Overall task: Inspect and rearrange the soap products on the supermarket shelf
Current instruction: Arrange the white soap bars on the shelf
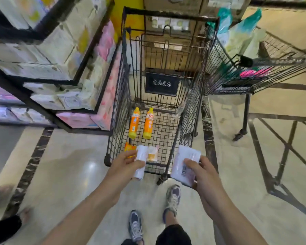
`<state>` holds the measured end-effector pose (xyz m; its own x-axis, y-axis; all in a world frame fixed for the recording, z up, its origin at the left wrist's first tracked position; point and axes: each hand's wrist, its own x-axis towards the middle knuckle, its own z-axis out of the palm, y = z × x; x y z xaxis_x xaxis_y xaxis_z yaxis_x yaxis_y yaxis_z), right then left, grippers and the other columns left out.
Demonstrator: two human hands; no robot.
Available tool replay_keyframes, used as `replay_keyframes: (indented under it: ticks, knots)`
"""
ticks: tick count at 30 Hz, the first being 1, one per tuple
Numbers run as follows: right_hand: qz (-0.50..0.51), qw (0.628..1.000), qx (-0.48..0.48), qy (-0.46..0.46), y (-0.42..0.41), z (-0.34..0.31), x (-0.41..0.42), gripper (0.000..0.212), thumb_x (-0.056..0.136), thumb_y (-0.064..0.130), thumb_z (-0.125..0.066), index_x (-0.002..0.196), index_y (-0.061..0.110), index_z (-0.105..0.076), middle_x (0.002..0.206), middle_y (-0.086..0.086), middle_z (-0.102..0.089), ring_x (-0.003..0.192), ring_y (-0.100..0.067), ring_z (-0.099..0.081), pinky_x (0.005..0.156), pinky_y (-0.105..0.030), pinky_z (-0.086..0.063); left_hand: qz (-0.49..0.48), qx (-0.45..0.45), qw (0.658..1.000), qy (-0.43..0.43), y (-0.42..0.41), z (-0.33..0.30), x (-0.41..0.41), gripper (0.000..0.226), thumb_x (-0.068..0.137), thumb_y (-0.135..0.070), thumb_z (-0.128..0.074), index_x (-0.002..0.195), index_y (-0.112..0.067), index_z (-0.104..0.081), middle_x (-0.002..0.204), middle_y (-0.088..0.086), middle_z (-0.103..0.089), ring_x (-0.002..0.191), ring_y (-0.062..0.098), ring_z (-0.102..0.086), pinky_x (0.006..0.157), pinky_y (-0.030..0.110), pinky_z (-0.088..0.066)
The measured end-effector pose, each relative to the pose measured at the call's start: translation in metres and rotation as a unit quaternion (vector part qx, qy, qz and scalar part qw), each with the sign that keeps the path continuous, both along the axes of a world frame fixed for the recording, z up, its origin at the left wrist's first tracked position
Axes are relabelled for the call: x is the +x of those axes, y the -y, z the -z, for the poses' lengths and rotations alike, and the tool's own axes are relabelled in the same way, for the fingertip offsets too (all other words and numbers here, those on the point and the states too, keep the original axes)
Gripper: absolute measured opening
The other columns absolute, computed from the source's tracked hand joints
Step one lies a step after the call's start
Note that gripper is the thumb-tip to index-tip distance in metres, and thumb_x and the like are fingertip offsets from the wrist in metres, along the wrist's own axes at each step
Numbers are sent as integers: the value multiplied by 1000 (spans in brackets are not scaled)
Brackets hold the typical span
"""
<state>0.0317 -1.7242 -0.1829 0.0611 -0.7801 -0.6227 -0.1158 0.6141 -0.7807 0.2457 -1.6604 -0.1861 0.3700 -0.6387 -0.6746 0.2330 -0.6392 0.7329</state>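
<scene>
Left hand (pixel 125 160): I am gripping a white pack (pixel 140 161), thumb over its side, fingers curled beneath.
Right hand (pixel 202 171): I am holding a second pack (pixel 184 163), fingertips pressing its barcode face.
Cart (pixel 166 15): both packs hovering above its near edge.

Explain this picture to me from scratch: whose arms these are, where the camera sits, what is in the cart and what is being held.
No machine here: a person wears a camera on the head, looking down at their own arms and shoes. The left hand grips a white pack; the right hand grips a wider white pack with a barcode. Both are held over the near end of a wire cart. On its floor lie two orange bottles, an orange packet and a small pale packet. Shelves of boxed goods stand left; a second cart stands right.
</scene>
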Motion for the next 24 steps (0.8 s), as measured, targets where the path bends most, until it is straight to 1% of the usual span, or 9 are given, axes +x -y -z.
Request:
replay_keyframes:
  ticks: [6,8,12,15,17,18,20,22,24]
  knots:
    - [-74,996,46,-12,75,49,19,25,94,18,-68,118,23,-61,108,-4,-70,98,-24,-70,78,-38,-59,-19,49,998,42,72,52,-2,36,85,-6,-78,108,-28,-61,110,-8,-65,93,6,-64,68,23,-50]
    - [-101,993,66,-20,93,67,28,26,96,20,-67,119,26,-58,110,-2,-67,99,-21,-69,78,-36,-60,-15,72,995,62,90,70,3,38,83,-9,-81,105,-31,-60,109,-12,-64,94,5,-62,72,24,-49]
    - [-109,986,124,-28,117,110,50,26,97,18,-66,122,24,-59,111,-3,-68,97,-20,-67,59,-23,-47,8,118,987,110,113,110,16,37,79,-12,-83,94,-35,-59,105,-14,-64,104,13,-63,88,30,-47]
    - [-95,977,186,-41,128,151,68,32,95,15,-68,125,20,-62,112,-7,-71,92,-21,-68,55,-23,-44,24,136,980,144,124,139,24,40,78,-5,-82,96,-32,-57,98,-14,-62,94,10,-63,73,18,-45]
    - [-76,975,199,-56,134,181,80,43,92,12,-70,131,21,-54,116,-8,-69,98,-26,-68,52,-24,-44,23,148,976,159,131,162,31,42,77,-4,-82,93,-30,-54,94,-13,-61,83,3,-59,65,15,-40]
    - [-70,975,202,-66,135,196,86,49,90,11,-71,133,22,-49,118,-7,-67,104,-28,-67,56,-29,-47,24,155,974,163,133,175,35,45,76,-5,-84,99,-29,-53,95,-13,-61,82,2,-58,64,15,-40]
    - [-59,973,209,-76,140,225,99,54,89,8,-72,134,20,-43,113,-4,-63,106,-28,-65,75,-41,-58,27,172,970,170,138,206,42,50,74,-8,-86,108,-25,-53,94,-14,-60,82,3,-59,61,14,-40]
    - [-56,970,215,-96,142,253,109,52,89,7,-71,132,15,-43,104,-1,-60,102,-26,-64,89,-43,-57,39,191,963,188,140,237,47,46,71,-9,-86,106,-20,-59,88,-14,-59,84,10,-62,59,12,-41]
    - [-53,967,225,-106,146,281,118,48,89,7,-72,128,17,-45,102,-2,-61,99,-26,-65,91,-45,-58,50,209,954,210,144,265,48,50,68,-19,-86,110,-21,-59,91,-11,-57,93,17,-61,71,21,-50]
